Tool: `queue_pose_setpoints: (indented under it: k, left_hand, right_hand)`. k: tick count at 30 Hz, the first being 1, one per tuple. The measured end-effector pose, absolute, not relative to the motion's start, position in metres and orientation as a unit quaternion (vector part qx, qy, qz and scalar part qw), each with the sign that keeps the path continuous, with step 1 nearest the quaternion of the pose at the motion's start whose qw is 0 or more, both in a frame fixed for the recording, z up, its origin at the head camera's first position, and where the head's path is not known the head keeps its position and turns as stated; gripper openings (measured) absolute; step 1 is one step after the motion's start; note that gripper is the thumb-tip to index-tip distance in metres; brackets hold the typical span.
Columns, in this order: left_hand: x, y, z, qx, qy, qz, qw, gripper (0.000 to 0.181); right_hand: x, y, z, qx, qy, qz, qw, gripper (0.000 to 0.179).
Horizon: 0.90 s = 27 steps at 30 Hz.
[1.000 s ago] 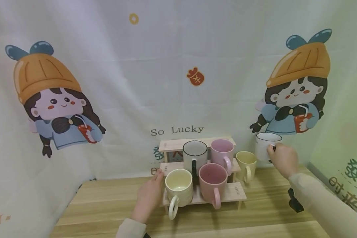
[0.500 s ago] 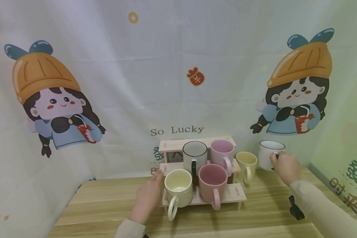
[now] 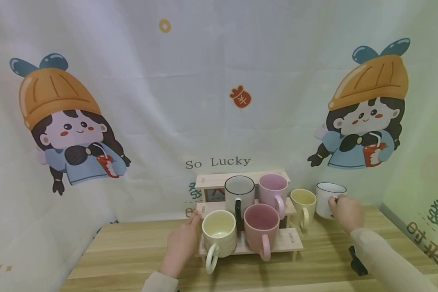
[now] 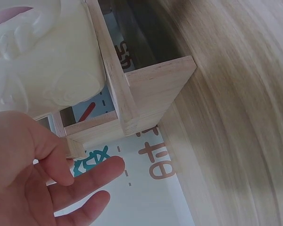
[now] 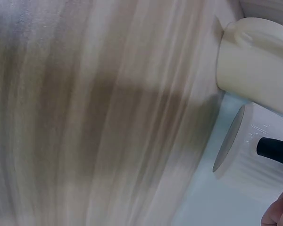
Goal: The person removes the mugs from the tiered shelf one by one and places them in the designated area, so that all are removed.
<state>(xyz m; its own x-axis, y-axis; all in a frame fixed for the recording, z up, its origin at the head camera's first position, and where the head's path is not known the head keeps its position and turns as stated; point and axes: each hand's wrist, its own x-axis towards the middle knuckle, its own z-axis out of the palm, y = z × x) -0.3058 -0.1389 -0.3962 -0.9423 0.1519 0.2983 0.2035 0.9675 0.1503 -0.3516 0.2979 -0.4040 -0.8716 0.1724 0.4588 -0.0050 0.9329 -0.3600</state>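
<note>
While the left hand (image 3: 181, 242) rests its fingers, loosely extended and gripping nothing, at the wooden rack's (image 3: 291, 239) left end, the right hand (image 3: 346, 211), nearer the white mug (image 3: 323, 206), pinches its black handle (image 5: 276, 151). From those fingers the mug lies leftward, roughly upright, seemingly just above the tabletop (image 3: 131, 259) near its far edge, beside the yellow mug (image 3: 297, 211).

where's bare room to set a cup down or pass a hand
Bare table lies left of the left hand, up to the cloth, and between the rack's front step and the black piece by the right sleeve. Crowded: the rack's lower two steps, with four mugs, and beside it, the yellow mug close to the white mug in the right hand.
</note>
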Motion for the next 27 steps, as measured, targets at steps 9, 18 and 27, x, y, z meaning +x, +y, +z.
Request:
queue_pose_setpoints:
  k: [9,18,27]
  left_hand:
    - [-0.305,-0.136,-0.400,-0.092,-0.982,-0.086,0.137,0.056]
    - [-0.307,-0.136,-0.400,-0.086,-0.981,-0.098,0.146,0.056]
    - [-0.307,-0.138,-0.399,-0.088,-0.979,-0.099,0.155,0.056]
  right_hand:
    - [-0.345,0.302,-0.417,-0.052,-0.955,0.189,0.221,0.038]
    - [-0.346,0.303,-0.419,-0.045,-0.954,0.197,0.221,0.036]
    - [-0.353,0.302,-0.429,-0.032,-0.968,0.193,0.155,0.038]
